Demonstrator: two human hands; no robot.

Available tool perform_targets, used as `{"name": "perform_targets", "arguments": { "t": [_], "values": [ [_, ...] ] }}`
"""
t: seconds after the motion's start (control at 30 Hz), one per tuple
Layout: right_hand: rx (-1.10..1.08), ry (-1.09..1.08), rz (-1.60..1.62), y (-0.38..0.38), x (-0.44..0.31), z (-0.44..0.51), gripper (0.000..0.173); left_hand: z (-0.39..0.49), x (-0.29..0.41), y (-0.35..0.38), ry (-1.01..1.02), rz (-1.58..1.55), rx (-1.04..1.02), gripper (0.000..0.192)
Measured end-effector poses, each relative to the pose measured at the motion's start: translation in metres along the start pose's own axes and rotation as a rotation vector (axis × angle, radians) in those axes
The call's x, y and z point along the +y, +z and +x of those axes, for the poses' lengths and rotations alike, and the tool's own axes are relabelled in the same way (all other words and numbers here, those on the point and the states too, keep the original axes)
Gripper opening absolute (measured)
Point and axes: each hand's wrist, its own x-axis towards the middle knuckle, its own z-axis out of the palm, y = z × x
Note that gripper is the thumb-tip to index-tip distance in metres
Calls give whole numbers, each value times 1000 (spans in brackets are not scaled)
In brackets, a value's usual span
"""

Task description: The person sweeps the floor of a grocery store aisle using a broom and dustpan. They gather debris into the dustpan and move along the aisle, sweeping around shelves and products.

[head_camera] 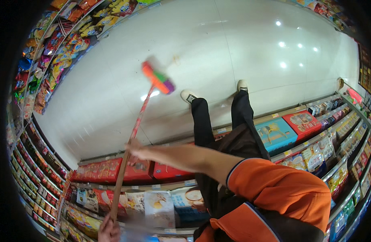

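Note:
A broom [139, 113] with a wooden-brown and red-patterned handle slants from the bottom left up to its head. The broom's head [157, 78], orange, green and purple, is blurred and lies over the pale tiled floor [188, 48]. My right hand [136, 151] grips the handle partway down, its arm stretched across my body. Lower in the picture, my left hand [109, 230] closes around the handle's upper end. To the right of the broom head are my dark shoes with white toes [190, 96].
Close behind me runs a shelf with red gift boxes [97, 170], bagged goods [159, 207] and a blue box [275, 134]. Racks of snack packets [63, 60] line the upper left. Shelves of small packages [40, 181] stand at the left.

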Motion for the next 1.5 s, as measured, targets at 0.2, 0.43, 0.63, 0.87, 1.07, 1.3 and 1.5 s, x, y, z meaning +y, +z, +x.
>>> {"name": "perform_targets", "arguments": {
  "t": [0.2, 0.43, 0.63, 0.87, 1.07, 1.3, 1.5],
  "values": [
    [135, -177, 76, 45, -13, -65, 24, -12, -10, -54, 33, 28, -345, 53],
    [924, -736, -293, -252, -182, -99, 15, 121, 126, 220, 310, 185, -991, 30],
    [929, -435, -139, -420, -343, -136, 29, 113, 228, 429, 120, -95, -1420, 30],
    [299, -246, -103, -170, -222, -39, 24, 59, 142, 175, 163, -103, -495, 37],
    [306, -341, 83, -108, -226, -124, 30, 6, 175, 173, 93, 26, -580, 38],
    [1148, -812, -149, -411, -415, -177, 37, -2, 298, 443, 358, 205, -1037, 36],
    [1219, -425, -628, -414, -449, -124, 33, 17, 279, 455, 17, -43, -814, 30]
  ]
}}
